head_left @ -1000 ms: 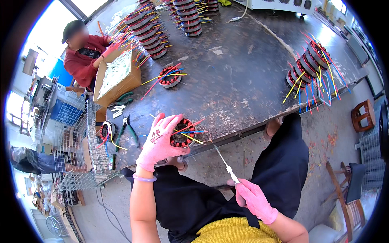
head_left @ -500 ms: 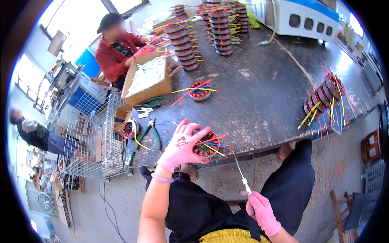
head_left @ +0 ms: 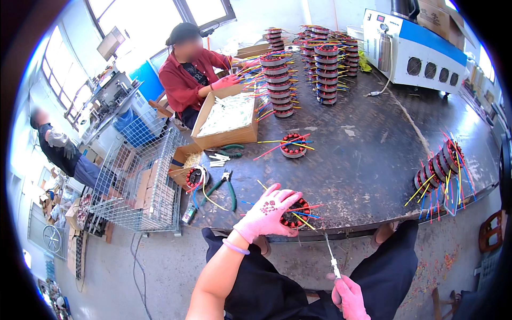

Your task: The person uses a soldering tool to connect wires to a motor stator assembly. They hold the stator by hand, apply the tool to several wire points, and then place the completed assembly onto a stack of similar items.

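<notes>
My left hand (head_left: 272,213), in a pink glove, lies over the left side of a motor stator (head_left: 300,217) at the table's near edge. Its fingers curl along the rim, and red, blue and yellow wires stick out from the ring. Lower right, my right hand (head_left: 350,300), also gloved in pink, grips a thin tool (head_left: 334,263) with a white handle and a slim metal shaft. The tool's tip points up toward the table edge, apart from the stator. Another stator (head_left: 294,145) with coloured wires lies farther back on the table.
Green-handled pliers (head_left: 230,190) and a white-wired stator (head_left: 196,178) lie left. Stacked stators (head_left: 277,88) stand at the back, and a tilted stack (head_left: 440,164) lies right. A co-worker (head_left: 192,80) sits behind an open cardboard box (head_left: 226,136). A wire cage (head_left: 140,197) stands beside the table.
The whole view has shifted, so the table sits lower and farther right. My left hand's fingers, spread before, are now closer together on the stator. The tool stays in my right hand.
</notes>
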{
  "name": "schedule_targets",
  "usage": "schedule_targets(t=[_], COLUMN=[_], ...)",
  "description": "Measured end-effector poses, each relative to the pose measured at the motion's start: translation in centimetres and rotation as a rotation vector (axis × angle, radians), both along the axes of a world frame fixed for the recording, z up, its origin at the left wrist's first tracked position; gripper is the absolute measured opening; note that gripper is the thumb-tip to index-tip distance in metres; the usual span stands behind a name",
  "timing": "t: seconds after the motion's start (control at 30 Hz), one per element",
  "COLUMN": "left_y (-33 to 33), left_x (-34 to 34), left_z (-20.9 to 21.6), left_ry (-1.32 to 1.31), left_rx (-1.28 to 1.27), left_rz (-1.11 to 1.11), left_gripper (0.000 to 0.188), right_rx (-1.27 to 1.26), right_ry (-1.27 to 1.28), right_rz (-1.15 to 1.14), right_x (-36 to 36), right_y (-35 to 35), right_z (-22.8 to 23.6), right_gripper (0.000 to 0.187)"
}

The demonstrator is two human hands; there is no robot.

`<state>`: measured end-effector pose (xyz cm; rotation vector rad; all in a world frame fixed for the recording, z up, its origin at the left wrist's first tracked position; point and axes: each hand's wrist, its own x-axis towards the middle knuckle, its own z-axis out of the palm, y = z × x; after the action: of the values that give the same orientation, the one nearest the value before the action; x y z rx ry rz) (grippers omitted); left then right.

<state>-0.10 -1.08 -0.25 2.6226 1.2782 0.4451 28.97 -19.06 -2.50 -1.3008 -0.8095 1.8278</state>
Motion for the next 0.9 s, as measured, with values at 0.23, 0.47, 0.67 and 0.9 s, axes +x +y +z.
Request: schedule_targets(t=[0.23, 0.47, 0.67, 0.9], left_y=[0.1, 0.4, 0.1, 0.4], left_x=[-0.1, 0.2, 0.1, 0.5], left_z=[-0.2, 0.3, 0.5, 0.6], left_ry=[-0.016, -0.014, -0.019, -0.003], left_rx=[-0.009, -0.029, -0.015, -0.139], left_rz=[-0.006, -0.029, 0.009, 0.013], left_gripper=[0.102, 0.099, 0.093, 0.1], right_rx=[0.007, -0.071, -0.132, -0.08], right_ry=[0.015, 0.053, 0.124, 0.053], right_rz=[-0.005, 0.051, 0.069, 0.096], right_x=[0.0, 0.9, 0.7, 0.4], right_y=[-0.1, 0.5, 0.5, 0.6], right_z=[0.0, 1.7, 1.1, 0.4], right_gripper=[0.028, 0.036, 0.034, 0.035])
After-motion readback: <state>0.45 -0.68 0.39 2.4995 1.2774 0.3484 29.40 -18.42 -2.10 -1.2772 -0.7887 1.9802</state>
